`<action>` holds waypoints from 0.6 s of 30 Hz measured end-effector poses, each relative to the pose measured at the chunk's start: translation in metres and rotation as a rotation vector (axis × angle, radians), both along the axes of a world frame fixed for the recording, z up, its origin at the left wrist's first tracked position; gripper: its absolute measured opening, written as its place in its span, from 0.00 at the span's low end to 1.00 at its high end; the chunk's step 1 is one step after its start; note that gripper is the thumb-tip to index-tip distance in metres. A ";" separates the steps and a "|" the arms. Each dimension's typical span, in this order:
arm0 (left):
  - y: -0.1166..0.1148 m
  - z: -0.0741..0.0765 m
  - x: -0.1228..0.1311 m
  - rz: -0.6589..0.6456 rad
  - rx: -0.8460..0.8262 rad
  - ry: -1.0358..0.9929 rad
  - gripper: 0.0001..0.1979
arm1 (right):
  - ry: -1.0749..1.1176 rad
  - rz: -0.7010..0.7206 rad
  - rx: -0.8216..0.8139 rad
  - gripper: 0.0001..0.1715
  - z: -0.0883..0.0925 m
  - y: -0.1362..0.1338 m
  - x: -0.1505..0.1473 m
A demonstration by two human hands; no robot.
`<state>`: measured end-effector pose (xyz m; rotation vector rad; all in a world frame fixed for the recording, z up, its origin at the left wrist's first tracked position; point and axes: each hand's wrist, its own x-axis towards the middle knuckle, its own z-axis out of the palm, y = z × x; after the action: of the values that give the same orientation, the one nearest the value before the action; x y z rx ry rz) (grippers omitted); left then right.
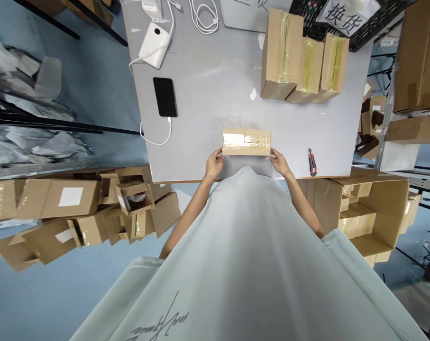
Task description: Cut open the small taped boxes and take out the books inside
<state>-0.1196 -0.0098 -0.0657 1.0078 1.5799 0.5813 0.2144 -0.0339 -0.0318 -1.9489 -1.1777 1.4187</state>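
A small cardboard box [246,150] with shiny clear tape along its top sits near the front edge of the grey table [204,104]. My left hand [214,164] grips its left end, thumb and fingers at the lower corner. At the opposite end, my right hand [279,162] holds the right corner the same way. The box lies between both hands, its underside hidden. Off to the right of my right hand lies a red and black utility knife [312,162].
Several taped boxes [282,52] stand at the back right beside a black crate [309,21]. A phone [165,97] on a white cable and a white power bank [154,45] lie at left. Opened cartons [129,203] fill the floor left; a large open carton [374,213] stands right.
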 end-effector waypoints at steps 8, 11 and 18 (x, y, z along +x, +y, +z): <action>-0.004 0.017 0.009 0.049 -0.009 -0.003 0.21 | -0.015 0.051 0.028 0.35 0.006 -0.003 0.001; 0.001 0.025 0.006 0.074 0.072 0.025 0.18 | -0.040 0.053 0.062 0.32 0.009 0.000 0.009; 0.015 0.020 0.004 0.051 0.092 0.116 0.16 | -0.102 0.057 0.050 0.30 0.005 0.008 0.007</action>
<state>-0.1156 0.0053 -0.0460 1.0887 1.6983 0.6453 0.2212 -0.0260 -0.0268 -1.9887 -1.3111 1.3184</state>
